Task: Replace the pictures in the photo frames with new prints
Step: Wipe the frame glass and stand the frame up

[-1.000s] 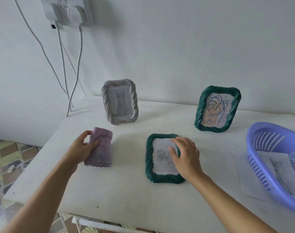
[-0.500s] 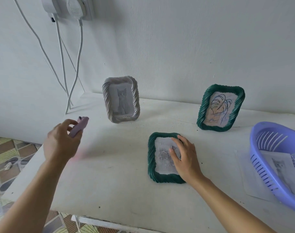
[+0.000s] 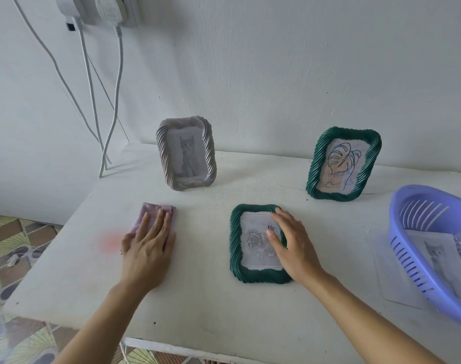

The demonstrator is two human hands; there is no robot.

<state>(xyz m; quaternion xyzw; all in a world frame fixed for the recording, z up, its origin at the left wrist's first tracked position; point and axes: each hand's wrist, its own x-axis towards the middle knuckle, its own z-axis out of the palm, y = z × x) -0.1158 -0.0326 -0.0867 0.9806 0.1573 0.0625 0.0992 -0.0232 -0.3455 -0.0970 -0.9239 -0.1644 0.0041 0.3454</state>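
At the upper left of the picture, white cables (image 3: 91, 101) hang down the wall from a socket (image 3: 103, 9), and a patterned tile floor (image 3: 11, 248) shows at the lower left. On the left part of the white table (image 3: 211, 298), the left hand (image 3: 148, 248) lies flat on a folded mauve cloth (image 3: 156, 210), fingers straight and close together, pressing it to the tabletop. Behind the cloth, towards the wall, a grey frame (image 3: 186, 153) stands upright and holds a picture of a cat. At the centre, a green frame (image 3: 235, 243) lies face up on the table with a rose print (image 3: 254, 241) in it. The right hand (image 3: 295, 248) rests on the right side of this frame, fingers relaxed and slightly spread, the thumb on the print; nothing is gripped. Behind and to the right, a second green frame (image 3: 343, 164) stands leaning near the wall and shows a line drawing of a leaf. At the right edge, a purple basket (image 3: 408, 261) sits on a sheet of paper (image 3: 392, 279) and contains a cat print (image 3: 434, 254).
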